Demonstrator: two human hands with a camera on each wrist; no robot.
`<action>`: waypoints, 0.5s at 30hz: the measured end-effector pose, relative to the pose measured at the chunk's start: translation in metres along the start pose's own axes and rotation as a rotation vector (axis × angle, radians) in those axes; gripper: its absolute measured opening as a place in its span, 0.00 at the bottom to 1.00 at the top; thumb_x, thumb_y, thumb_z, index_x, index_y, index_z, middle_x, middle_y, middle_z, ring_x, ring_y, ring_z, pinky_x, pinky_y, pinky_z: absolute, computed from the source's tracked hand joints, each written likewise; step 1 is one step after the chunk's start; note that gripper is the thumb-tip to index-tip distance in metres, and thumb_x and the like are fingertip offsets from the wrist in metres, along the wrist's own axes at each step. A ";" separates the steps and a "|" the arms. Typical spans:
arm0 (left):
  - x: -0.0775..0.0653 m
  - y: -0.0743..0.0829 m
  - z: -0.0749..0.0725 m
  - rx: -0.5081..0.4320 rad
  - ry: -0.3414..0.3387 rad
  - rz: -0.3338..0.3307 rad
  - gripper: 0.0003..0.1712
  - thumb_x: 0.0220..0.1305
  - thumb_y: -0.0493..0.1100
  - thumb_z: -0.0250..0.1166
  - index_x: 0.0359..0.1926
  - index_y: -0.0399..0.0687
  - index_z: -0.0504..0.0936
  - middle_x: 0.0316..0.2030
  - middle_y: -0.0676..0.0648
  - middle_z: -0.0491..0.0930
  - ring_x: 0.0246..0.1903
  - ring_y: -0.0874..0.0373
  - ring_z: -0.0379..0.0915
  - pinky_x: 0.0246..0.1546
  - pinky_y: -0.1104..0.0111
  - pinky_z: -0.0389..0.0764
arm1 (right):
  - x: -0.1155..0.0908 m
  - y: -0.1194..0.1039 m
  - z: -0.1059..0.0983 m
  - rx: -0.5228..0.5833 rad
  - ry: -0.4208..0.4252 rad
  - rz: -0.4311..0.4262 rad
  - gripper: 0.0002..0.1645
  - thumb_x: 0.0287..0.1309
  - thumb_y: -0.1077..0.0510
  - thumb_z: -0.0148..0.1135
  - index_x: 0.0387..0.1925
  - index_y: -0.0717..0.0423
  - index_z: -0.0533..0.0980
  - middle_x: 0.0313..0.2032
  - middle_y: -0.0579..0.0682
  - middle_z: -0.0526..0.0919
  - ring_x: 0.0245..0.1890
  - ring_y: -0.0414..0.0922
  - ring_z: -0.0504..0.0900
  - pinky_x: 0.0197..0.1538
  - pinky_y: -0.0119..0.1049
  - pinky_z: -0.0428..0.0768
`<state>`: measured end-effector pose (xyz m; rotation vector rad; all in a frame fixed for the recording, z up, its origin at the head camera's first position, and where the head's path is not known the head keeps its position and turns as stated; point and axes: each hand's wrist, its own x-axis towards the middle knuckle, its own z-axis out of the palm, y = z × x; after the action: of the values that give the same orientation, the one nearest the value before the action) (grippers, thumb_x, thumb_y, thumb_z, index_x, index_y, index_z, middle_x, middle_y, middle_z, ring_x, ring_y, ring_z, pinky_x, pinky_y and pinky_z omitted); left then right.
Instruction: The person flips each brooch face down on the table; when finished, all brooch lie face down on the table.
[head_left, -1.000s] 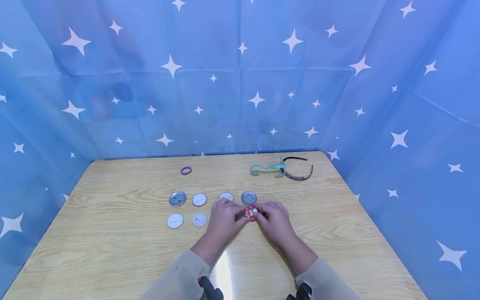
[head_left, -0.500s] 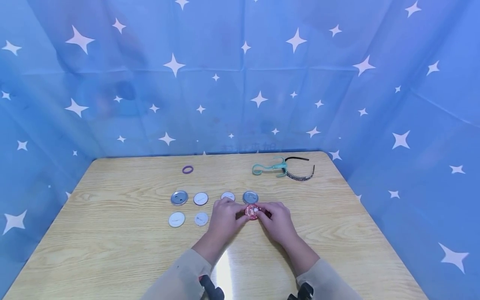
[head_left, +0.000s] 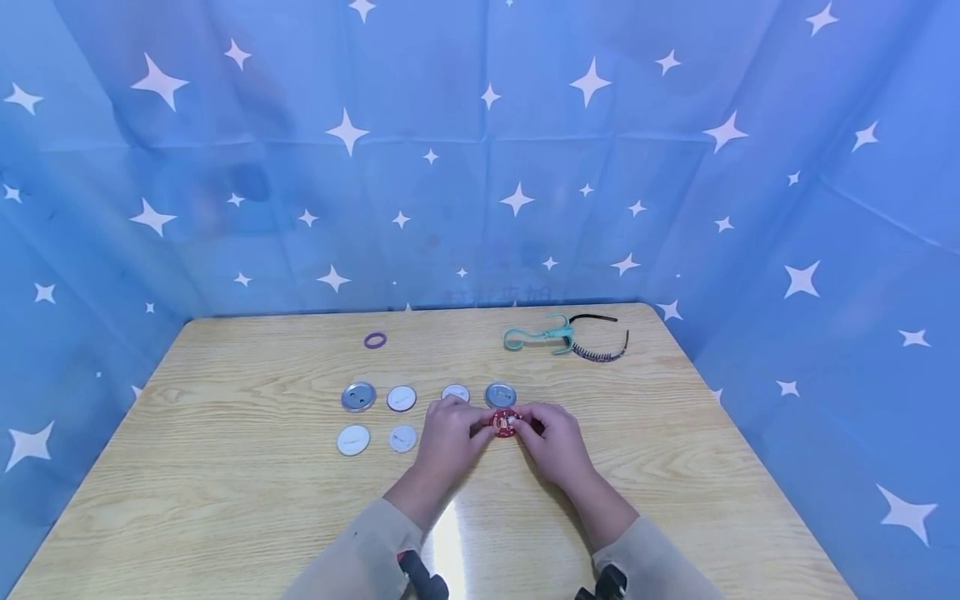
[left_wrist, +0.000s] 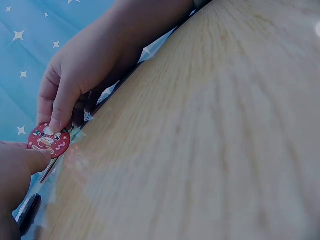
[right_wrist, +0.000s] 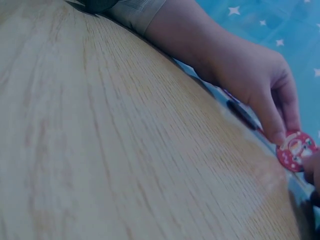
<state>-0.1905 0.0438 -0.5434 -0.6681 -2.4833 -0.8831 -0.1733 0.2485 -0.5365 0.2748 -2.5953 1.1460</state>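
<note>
A round red pin-back badge with a cartoon print is held between my two hands over the middle of the table. My left hand pinches its left edge with thumb and fingers. On the other side, my right hand pinches the badge too, its thumb lying over the printed face. In the left wrist view the printed face of the badge shows, tilted, with fingertips at opposite edges. Just beyond it a silver badge lies back up. Partly behind my left hand is a white-backed badge.
Several more badges lie left of my hands, among them a large silver one and a white one. Farther back are a purple ring, a teal hook-shaped item and a dark toothed headband. A starry blue curtain hangs behind the table.
Both hands keep hold of the red badge in nearly the same place. The badge's tilt alters slightly. The whole head view shifts a little.
</note>
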 end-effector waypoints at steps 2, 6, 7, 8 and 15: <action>0.000 0.001 0.000 -0.009 0.005 -0.001 0.14 0.60 0.50 0.82 0.48 0.59 0.94 0.38 0.60 0.91 0.40 0.59 0.78 0.49 0.60 0.75 | 0.000 -0.001 0.000 0.015 -0.005 0.015 0.07 0.66 0.62 0.75 0.43 0.48 0.89 0.35 0.39 0.86 0.41 0.43 0.81 0.47 0.44 0.81; -0.001 0.002 -0.001 -0.025 0.013 -0.010 0.13 0.60 0.48 0.82 0.46 0.59 0.94 0.38 0.60 0.91 0.40 0.60 0.78 0.49 0.60 0.75 | -0.001 -0.001 0.000 0.029 -0.012 0.028 0.06 0.66 0.62 0.75 0.42 0.48 0.89 0.36 0.40 0.86 0.41 0.42 0.81 0.47 0.44 0.81; -0.001 0.002 -0.001 -0.032 0.013 -0.014 0.13 0.60 0.48 0.82 0.46 0.59 0.94 0.38 0.60 0.91 0.40 0.59 0.78 0.49 0.59 0.75 | -0.001 -0.001 0.001 0.031 -0.014 0.029 0.06 0.66 0.62 0.75 0.42 0.48 0.89 0.36 0.40 0.86 0.41 0.42 0.81 0.48 0.44 0.81; 0.000 0.002 -0.001 -0.036 0.013 -0.019 0.13 0.60 0.47 0.82 0.46 0.59 0.94 0.38 0.60 0.91 0.41 0.59 0.79 0.49 0.59 0.75 | -0.001 -0.001 0.001 0.033 -0.017 0.032 0.05 0.66 0.62 0.75 0.41 0.49 0.88 0.37 0.40 0.86 0.42 0.42 0.81 0.48 0.44 0.81; 0.000 0.001 -0.001 -0.068 0.018 -0.030 0.13 0.59 0.46 0.82 0.45 0.59 0.94 0.39 0.59 0.91 0.41 0.59 0.80 0.51 0.59 0.76 | -0.001 -0.001 0.001 0.053 -0.027 0.047 0.05 0.67 0.62 0.74 0.41 0.49 0.87 0.38 0.42 0.87 0.42 0.41 0.83 0.49 0.44 0.83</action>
<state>-0.1901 0.0439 -0.5423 -0.6437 -2.4626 -0.9837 -0.1723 0.2469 -0.5363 0.2434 -2.6100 1.2370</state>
